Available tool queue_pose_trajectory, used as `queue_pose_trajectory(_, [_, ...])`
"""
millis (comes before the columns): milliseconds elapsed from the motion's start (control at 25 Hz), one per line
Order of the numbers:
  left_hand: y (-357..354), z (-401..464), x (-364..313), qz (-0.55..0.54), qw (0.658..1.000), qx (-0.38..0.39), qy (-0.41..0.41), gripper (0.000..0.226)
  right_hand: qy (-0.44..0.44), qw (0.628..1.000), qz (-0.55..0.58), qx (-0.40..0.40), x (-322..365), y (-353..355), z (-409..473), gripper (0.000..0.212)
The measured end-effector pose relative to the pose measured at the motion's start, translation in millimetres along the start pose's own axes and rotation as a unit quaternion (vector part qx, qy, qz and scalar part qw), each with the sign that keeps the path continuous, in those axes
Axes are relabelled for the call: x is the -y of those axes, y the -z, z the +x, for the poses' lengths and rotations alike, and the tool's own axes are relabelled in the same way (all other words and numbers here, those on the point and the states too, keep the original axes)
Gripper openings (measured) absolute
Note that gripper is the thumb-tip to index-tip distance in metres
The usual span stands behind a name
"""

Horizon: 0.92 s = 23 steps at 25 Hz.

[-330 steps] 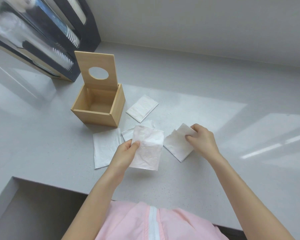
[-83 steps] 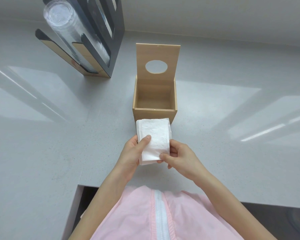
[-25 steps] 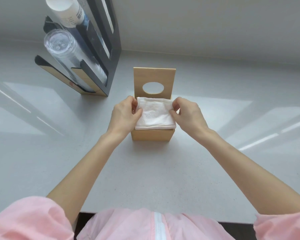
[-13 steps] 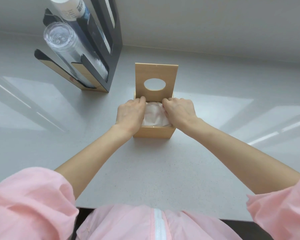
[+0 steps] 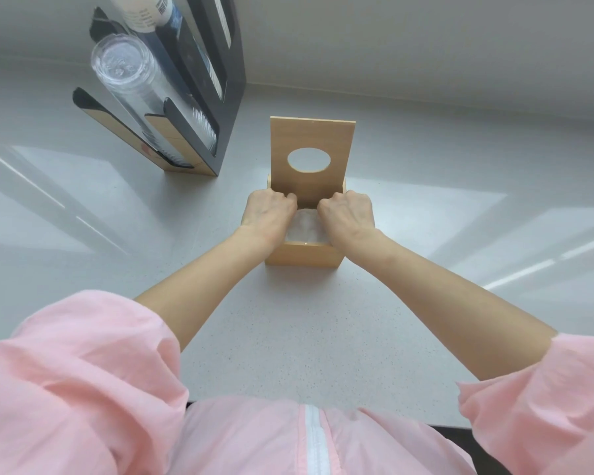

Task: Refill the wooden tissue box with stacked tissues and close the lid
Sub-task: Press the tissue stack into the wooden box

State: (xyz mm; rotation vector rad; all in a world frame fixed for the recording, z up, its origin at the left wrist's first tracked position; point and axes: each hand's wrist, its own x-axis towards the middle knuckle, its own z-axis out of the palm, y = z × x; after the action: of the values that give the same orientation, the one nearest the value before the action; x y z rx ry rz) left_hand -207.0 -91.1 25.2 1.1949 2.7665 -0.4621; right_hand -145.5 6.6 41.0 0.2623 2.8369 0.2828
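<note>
The wooden tissue box stands on the grey counter in the middle of the view. Its lid, with an oval hole, stands upright at the back. The white tissue stack lies inside the box, only a strip of it showing between my hands. My left hand and my right hand reach down into the box at its left and right sides, fingers curled onto the stack. The fingertips are hidden inside the box.
A black and wood cup dispenser with stacked clear cups stands at the back left, close to the box. A grey wall runs along the back. The counter's near edge lies just in front of my pink jacket.
The tissue stack has gone from above the box rim down into the box. Both hands have followed it lower, and less of the tissue shows.
</note>
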Motion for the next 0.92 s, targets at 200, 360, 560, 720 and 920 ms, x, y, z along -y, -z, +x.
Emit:
queue_pose_trajectory(200, [-4, -5, 3, -0.038, 0.999, -0.009, 0.012, 0.020, -0.010, 0.998, 0.054, -0.011, -7, -1, -4, 0.014])
queue_pose_trajectory(360, [5, -14, 11, -0.086, 0.996, -0.027, 0.016, 0.021, 0.043, 0.995, 0.063, -0.070, -8, 8, -7, 0.025])
queue_pose_trajectory(560, [11, -13, 13, -0.048, 0.992, 0.084, -0.087, 0.035, 0.120, 0.991, -0.008, 0.061, -2, 6, -4, 0.026])
queue_pose_trajectory(720, [8, -3, 13, -0.007, 0.966, 0.233, -0.109, 0.057, 0.108, 0.977, -0.034, 0.184, 3, 8, 5, 0.025])
queue_pose_trajectory(920, [3, -1, 12, -0.037, 0.969, 0.227, -0.094, 0.059, 0.111, 0.961, -0.036, 0.250, 4, 12, 12, 0.029])
